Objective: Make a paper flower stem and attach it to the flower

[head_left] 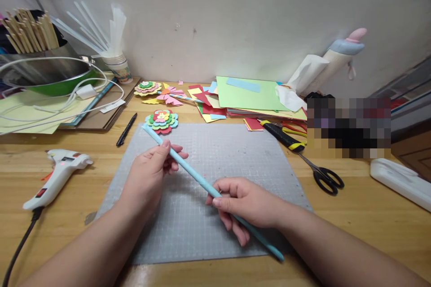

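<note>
A long light-blue stick, seemingly wrapped in paper [193, 174], slants across the view from upper left to lower right. Near its upper end my left hand [153, 163] pinches it between thumb and fingers. My right hand [239, 202] grips it past the middle, thumb on top, with the lower end sticking out beyond the fingers. Both hands are above the grey cutting mat [269, 157]. Just behind the stick's upper tip lies a layered paper flower [161, 121] in red, blue, green and yellow, on the mat's far edge.
To the left are a hot glue gun [62, 172], a black pen [127, 130] and a green bowl [50, 85] with wooden sticks. Finished paper flowers [168, 95] and coloured paper [249, 94] lie along the wall. Scissors [325, 177] and a cutter [281, 134] are at right.
</note>
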Demonstrator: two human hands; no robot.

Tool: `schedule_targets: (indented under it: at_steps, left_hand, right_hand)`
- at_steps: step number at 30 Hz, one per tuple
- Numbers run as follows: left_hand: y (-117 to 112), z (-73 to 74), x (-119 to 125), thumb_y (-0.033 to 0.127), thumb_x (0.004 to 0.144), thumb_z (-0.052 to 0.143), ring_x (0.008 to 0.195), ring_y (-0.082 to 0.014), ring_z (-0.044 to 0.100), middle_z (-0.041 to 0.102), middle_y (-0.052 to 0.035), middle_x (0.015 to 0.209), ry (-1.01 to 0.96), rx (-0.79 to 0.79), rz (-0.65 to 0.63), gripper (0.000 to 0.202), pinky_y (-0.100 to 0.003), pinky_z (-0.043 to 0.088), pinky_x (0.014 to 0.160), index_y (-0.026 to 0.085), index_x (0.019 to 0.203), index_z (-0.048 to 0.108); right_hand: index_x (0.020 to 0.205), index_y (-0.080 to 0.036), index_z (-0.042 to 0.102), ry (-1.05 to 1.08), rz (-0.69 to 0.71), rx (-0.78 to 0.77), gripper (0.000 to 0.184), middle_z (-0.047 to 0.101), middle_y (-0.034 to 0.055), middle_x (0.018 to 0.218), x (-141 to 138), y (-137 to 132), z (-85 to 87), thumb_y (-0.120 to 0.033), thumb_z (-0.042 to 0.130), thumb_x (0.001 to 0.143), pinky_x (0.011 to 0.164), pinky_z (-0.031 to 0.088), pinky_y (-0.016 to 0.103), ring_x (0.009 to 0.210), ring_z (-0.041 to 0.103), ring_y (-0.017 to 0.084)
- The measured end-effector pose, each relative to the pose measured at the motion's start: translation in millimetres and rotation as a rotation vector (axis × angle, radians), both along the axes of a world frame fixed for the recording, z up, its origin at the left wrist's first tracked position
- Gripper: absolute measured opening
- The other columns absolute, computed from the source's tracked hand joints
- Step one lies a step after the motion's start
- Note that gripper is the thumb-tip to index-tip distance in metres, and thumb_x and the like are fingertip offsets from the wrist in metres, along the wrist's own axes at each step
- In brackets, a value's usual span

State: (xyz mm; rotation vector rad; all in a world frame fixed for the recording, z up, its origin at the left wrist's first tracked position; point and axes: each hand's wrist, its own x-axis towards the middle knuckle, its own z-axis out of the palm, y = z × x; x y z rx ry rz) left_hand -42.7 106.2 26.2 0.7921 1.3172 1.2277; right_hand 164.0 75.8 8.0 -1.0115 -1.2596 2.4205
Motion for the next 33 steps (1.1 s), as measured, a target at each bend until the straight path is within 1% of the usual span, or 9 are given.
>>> schedule_targets:
  at_steps: [3,5,9,16,20,24,28,31,33]
  left_hand:
    - [-2,-0.1,2,0.054,0.070,0.068,0.054,-0.0091,0.051,0.073,-0.0074,0.080,-0.013,0.019,-0.016,0.043,-0.020,0.041,0.051,0.014,0.084,0.068]
    - [-4,-1.1,4,0.056,0.071,0.067,0.057,-0.0104,0.053,0.073,-0.0079,0.085,-0.020,0.024,-0.108,0.044,-0.021,0.041,0.052,0.015,0.088,0.068]
    - [-8,-5.0,7,0.055,0.075,0.064,0.055,-0.0124,0.055,0.069,-0.0064,0.064,0.005,-0.006,-0.275,0.042,-0.023,0.040,0.053,0.013,0.077,0.069]
    - [-6,-4.4,6,0.051,0.070,0.069,0.052,-0.0090,0.051,0.072,-0.0080,0.071,0.031,-0.010,-0.066,0.039,-0.021,0.039,0.051,0.012,0.077,0.069]
    - [-4,-5.5,5,0.050,0.070,0.070,0.050,-0.0077,0.047,0.071,-0.0076,0.071,0.036,-0.010,0.045,0.039,-0.019,0.036,0.047,0.012,0.079,0.068]
    - [-3,-7.4,5,0.050,0.072,0.067,0.056,-0.0089,0.051,0.071,-0.0063,0.080,-0.024,-0.010,0.020,0.039,-0.019,0.039,0.050,0.014,0.089,0.069]
    - [-1,-7.7,3,0.045,0.072,0.070,0.052,-0.0075,0.049,0.060,-0.0003,0.063,-0.060,-0.011,-0.058,0.033,-0.017,0.038,0.048,0.014,0.085,0.069]
    - [4,-8.0,-2,0.040,0.074,0.069,0.048,-0.0064,0.045,0.052,0.0023,0.055,-0.082,0.028,0.036,0.028,-0.016,0.035,0.046,0.014,0.083,0.069]
    - [9,-8.6,-7,0.039,0.076,0.067,0.049,-0.0063,0.044,0.052,0.0022,0.056,-0.095,0.064,0.138,0.026,-0.016,0.034,0.045,0.014,0.084,0.069]
  right_hand:
    - [0.094,-0.018,0.049,0.026,-0.029,-0.009,0.020,0.057,-0.0075,0.050,-3,-2,-2.4,-0.035,0.055,0.086,0.028,0.040,0.014,0.030,0.053,0.007]
    - [0.093,-0.018,0.049,0.048,-0.057,-0.017,0.023,0.058,-0.0072,0.050,-4,-3,-2.8,-0.038,0.056,0.085,0.028,0.040,0.013,0.030,0.053,0.007]
    - [0.094,-0.018,0.048,0.094,-0.052,-0.039,0.028,0.059,-0.0064,0.051,-7,-7,-2.3,-0.042,0.058,0.083,0.029,0.042,0.014,0.031,0.053,0.008]
    - [0.094,-0.017,0.047,0.074,-0.168,0.002,0.031,0.060,-0.0053,0.058,-8,-4,-7.6,-0.043,0.059,0.083,0.033,0.043,0.015,0.037,0.057,0.008]
    - [0.087,-0.017,0.050,-0.032,-0.203,0.087,0.023,0.057,-0.0064,0.057,-6,-1,-5.1,-0.038,0.058,0.083,0.030,0.033,0.013,0.033,0.050,0.004]
    - [0.084,-0.017,0.053,-0.094,-0.253,0.160,0.018,0.052,-0.0086,0.053,-6,-3,2.9,-0.033,0.058,0.085,0.030,0.022,0.014,0.030,0.037,0.000]
    - [0.095,-0.014,0.056,0.016,-0.219,0.061,0.027,0.061,-0.0024,0.061,-2,2,4.0,-0.040,0.055,0.088,0.030,0.024,0.014,0.032,0.046,0.003]
    - [0.116,-0.015,0.051,0.208,-0.176,-0.090,0.046,0.069,0.0059,0.074,8,13,2.9,-0.052,0.037,0.093,0.031,0.035,0.017,0.044,0.061,0.012]
    - [0.120,-0.015,0.050,0.236,-0.149,-0.122,0.046,0.069,0.0068,0.076,15,19,3.9,-0.050,0.035,0.094,0.032,0.037,0.017,0.047,0.063,0.013]
